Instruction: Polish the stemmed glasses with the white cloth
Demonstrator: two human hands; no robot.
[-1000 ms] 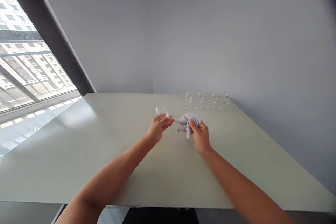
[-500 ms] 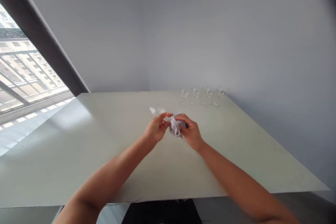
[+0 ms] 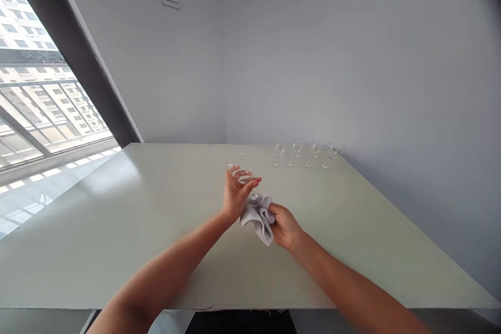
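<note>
Gripping a bunched pale cloth (image 3: pixel 258 219), the right hand (image 3: pixel 286 227) held it at the foot of a clear stemmed glass (image 3: pixel 241 177). The left hand (image 3: pixel 233 198) clasped that glass, tilted, around its bowl above the table (image 3: pixel 156 209); beyond, four stemmed glasses (image 3: pixel 296 150) stood upright near the grey wall (image 3: pixel 332 62).

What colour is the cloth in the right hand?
The cloth is pale lilac-grey, best seen in the head view.
</note>
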